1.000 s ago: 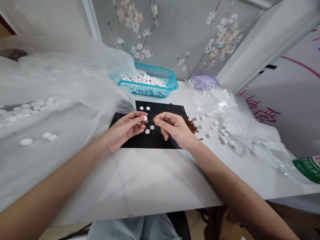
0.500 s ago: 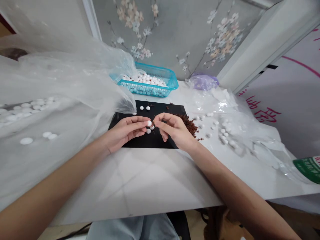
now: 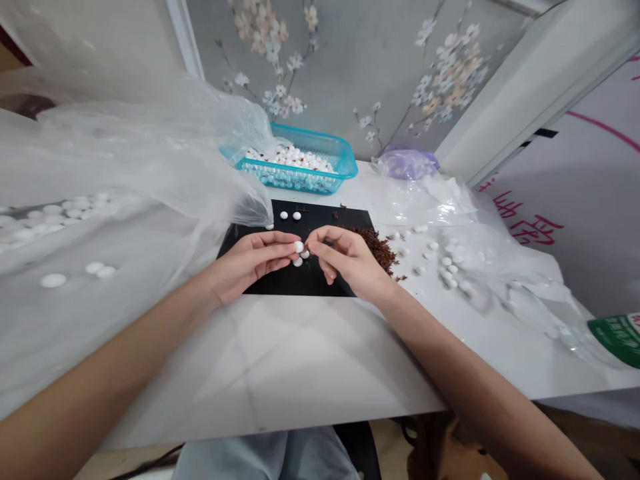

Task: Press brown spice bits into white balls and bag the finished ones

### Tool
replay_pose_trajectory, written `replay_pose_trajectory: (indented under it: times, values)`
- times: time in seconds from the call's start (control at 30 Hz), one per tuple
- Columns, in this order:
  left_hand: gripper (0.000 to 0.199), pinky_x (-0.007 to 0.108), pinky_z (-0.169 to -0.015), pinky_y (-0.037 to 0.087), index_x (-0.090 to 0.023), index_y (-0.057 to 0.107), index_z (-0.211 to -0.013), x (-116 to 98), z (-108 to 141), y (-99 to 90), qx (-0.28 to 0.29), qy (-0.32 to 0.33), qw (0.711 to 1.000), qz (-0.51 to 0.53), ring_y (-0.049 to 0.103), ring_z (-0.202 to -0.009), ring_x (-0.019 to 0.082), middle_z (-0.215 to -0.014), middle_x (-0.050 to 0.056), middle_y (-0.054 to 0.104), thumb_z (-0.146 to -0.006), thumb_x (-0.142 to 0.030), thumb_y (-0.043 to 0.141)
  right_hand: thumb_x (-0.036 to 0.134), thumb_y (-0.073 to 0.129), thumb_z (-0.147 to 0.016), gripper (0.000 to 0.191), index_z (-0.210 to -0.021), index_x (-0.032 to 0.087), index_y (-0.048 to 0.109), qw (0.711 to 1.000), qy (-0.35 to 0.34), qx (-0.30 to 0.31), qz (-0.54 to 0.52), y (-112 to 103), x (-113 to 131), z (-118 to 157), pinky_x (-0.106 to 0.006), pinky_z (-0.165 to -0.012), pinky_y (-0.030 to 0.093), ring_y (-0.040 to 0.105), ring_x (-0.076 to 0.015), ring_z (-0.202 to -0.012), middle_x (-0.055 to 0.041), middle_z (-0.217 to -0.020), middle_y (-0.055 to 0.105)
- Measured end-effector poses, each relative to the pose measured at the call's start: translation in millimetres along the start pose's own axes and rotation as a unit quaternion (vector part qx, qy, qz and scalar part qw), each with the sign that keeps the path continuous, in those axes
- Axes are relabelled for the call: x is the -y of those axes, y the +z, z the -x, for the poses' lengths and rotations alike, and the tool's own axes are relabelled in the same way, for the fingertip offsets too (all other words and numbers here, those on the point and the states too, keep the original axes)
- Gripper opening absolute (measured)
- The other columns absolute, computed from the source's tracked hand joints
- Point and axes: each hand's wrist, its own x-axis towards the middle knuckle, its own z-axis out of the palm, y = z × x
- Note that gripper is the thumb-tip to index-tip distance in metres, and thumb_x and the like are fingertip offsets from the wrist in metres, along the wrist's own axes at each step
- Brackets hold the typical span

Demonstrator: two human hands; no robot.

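white table [image 3: 280, 360] beneath black mat [image 3: 270, 285], blue basket [image 3: 345, 163]

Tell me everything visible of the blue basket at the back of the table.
The blue basket is an oblong, see-through tray, apparently plastic, with a smooth rim and slotted walls. It stands upright on the white table, beyond the black mat. Many white balls lie inside, some flecked reddish-brown. A clear plastic bag overlaps its left end.

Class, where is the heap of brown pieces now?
In the head view, the heap of brown pieces lies right of centre, partly hidden behind the right hand, at the right edge of the black mat, with white balls farther right.
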Motion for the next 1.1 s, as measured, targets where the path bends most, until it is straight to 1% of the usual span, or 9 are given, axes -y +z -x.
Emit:
replay_pose_trajectory:
  times: [0.23,0.4,0.5,0.77,1.1]
  values:
    - [0.008,0.008,-0.066,0.052,-0.018,0.072,-0.08,1.5,-0.7,0.1,-0.003,0.005,1.0,-0.003,0.066,-0.072,0.006,-0.077,-0.001,0.072,-0.073,-0.015,0.071,0.045,0.066,-0.074,0.032,-0.08,0.016,0.056,1.0,0.006,0.001,-0.006,0.3,-3.4,-0.9,-0.016,-0.036,0.037,0.034,-0.002,-0.038,0.0088,-0.054,0.043]
    - [0.009,0.01,-0.069,0.052,-0.018,0.072,-0.081,1.5,-0.4,0.2,-0.008,0.002,1.0,-0.012,0.066,-0.075,0.007,-0.081,0.001,0.073,-0.072,-0.018,0.072,0.044,0.066,-0.075,0.03,-0.081,0.016,0.057,1.0,0.007,-0.001,-0.016,0.4,-5.5,-1.4,-0.016,-0.036,0.037,0.034,-0.002,-0.038,0.0089,-0.053,0.043]
    - [0.01,0.011,-0.07,0.052,-0.018,0.071,-0.081,2.0,-0.5,-1.2,-0.001,0.009,1.0,-0.015,0.066,-0.075,0.008,-0.083,0.001,0.073,-0.072,-0.019,0.072,0.043,0.066,-0.075,0.029,-0.081,0.016,0.057,1.0,0.005,-0.003,-0.021,0.4,-5.9,-1.7,-0.016,-0.036,0.037,0.033,-0.0019,-0.038,0.0091,-0.053,0.043]
    - [0.014,0.012,-0.064,0.051,-0.019,0.072,-0.082,2.6,-0.5,-3.6,0.006,0.019,0.999,-0.028,0.065,-0.073,0.008,-0.077,0.0,0.072,-0.069,-0.023,0.075,0.038,0.068,-0.074,0.024,-0.08,0.016,0.059,0.999,-0.005,-0.013,-0.044,1.6,-6.1,-1.4,-0.015,-0.035,0.038,0.034,-0.0017,-0.038,0.0089,-0.054,0.045]
    - [0.015,0.012,-0.063,0.05,-0.019,0.072,-0.082,4.1,-1.1,-2.5,0.002,0.02,1.0,-0.023,0.064,-0.072,0.008,-0.075,0.0,0.071,-0.069,-0.025,0.075,0.037,0.068,-0.074,0.023,-0.079,0.016,0.059,0.999,-0.018,-0.035,-0.036,3.6,-9.0,-0.1,-0.015,-0.035,0.038,0.037,-0.0021,-0.038,0.0086,-0.053,0.047]
